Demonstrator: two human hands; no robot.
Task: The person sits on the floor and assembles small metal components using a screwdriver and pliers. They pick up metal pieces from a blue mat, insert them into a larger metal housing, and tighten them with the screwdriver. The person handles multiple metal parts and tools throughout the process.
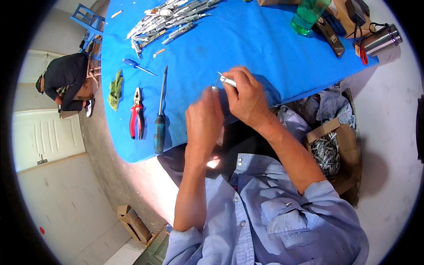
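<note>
The right hand [247, 98] gripped a small silver metal cylinder [228, 81] above the blue-covered table [265, 48]. The left hand [204, 119] pinched its thin wire tip, right of the red-handled pliers [136, 115]

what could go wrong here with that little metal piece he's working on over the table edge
The small metal part, pinched between the right hand and left hand, sits near the blue table edge; if dropped, it may fall to the floor. Its thin protruding tip could prick a finger. The long screwdriver lies close to the edge too.

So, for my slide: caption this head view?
Both hands work a small metal part over a blue table.
</note>
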